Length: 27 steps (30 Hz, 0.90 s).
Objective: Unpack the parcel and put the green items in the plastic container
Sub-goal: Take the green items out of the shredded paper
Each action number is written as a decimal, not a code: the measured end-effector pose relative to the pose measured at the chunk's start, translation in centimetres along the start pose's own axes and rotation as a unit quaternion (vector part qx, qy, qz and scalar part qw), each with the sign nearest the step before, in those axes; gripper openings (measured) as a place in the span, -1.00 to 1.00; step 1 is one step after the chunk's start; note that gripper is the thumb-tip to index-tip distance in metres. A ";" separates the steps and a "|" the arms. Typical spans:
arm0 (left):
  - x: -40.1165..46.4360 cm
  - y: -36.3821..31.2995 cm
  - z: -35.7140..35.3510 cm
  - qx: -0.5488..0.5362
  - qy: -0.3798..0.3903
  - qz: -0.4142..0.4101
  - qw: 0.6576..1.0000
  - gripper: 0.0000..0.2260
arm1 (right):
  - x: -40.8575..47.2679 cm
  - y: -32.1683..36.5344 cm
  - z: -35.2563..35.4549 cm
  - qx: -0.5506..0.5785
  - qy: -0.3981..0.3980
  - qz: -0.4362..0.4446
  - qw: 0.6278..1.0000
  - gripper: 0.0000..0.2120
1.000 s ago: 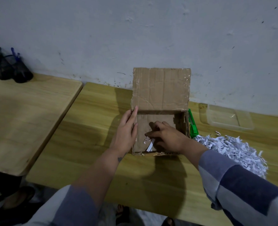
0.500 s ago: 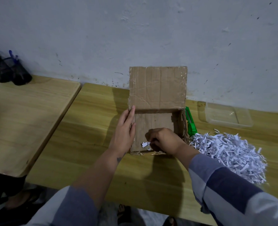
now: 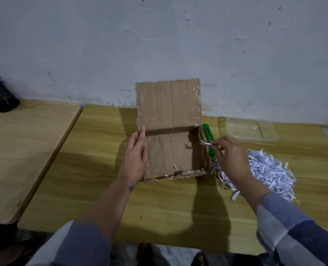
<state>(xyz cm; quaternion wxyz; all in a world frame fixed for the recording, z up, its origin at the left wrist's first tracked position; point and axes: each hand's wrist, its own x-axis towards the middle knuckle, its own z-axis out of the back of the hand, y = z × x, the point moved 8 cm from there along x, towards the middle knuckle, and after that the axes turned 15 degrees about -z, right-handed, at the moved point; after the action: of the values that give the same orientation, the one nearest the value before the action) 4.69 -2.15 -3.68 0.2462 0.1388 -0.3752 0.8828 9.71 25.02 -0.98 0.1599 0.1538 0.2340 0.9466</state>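
An open cardboard box point(image 3: 169, 152) stands on the yellow table point(image 3: 94, 150), its lid flap up against the wall. Its inside shows bare cardboard with a few paper scraps at the front edge. My left hand point(image 3: 135, 156) lies flat against the box's left wall. My right hand point(image 3: 230, 156) is just right of the box and pinches a white paper strip point(image 3: 205, 144) over the right wall. A green item point(image 3: 208, 137) lies on the table beside the box, partly behind my right hand. A clear plastic container point(image 3: 249, 129) sits near the wall at the right.
A pile of shredded white paper point(image 3: 268, 169) spreads on the table right of the box. A second wooden table point(image 3: 25, 143) adjoins on the left, with a dark pen holder point(image 3: 0, 98) at its back. The wall runs close behind the box.
My right hand has come up out of the box with a paper strip and moved to the right. My left hand has stayed on the box's left wall.
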 end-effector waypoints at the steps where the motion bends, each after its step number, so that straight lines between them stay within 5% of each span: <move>1: 0.0 -0.1 0.0 0.002 -0.004 -0.006 1.000 -0.49 | 0.0 -1.5 0.5 -0.014 -0.004 -0.029 0.999 -0.90; 8: 0.3 0.5 -0.4 -0.002 -0.002 -0.024 1.000 -0.49 | -0.7 -5.6 0.8 -0.135 0.034 -0.068 0.988 -0.78; 14: 0.3 0.6 -0.6 -0.004 0.008 -0.020 1.000 -0.47 | 0.1 -2.7 1.2 -0.053 0.041 -0.091 0.994 -0.88; 19: 0.3 -0.1 -0.2 0.000 0.005 -0.015 1.000 -0.48 | -1.0 4.4 -2.3 0.010 0.161 0.012 0.987 -0.85; 23: 0.1 -0.5 0.1 0.010 0.008 -0.018 1.000 -0.48 | -2.2 6.6 -7.7 -0.113 0.300 0.032 0.947 -0.83; 27: -0.1 -0.7 0.2 0.014 0.018 -0.013 1.000 -0.46 | -2.1 6.5 -10.5 -0.186 0.348 0.016 0.919 -0.80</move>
<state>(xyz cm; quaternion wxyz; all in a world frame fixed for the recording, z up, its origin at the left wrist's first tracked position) 5.18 -1.91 -3.20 0.2621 0.1314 -0.3569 0.8869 6.27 14.63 -7.09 0.0793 -0.2140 0.0923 0.9692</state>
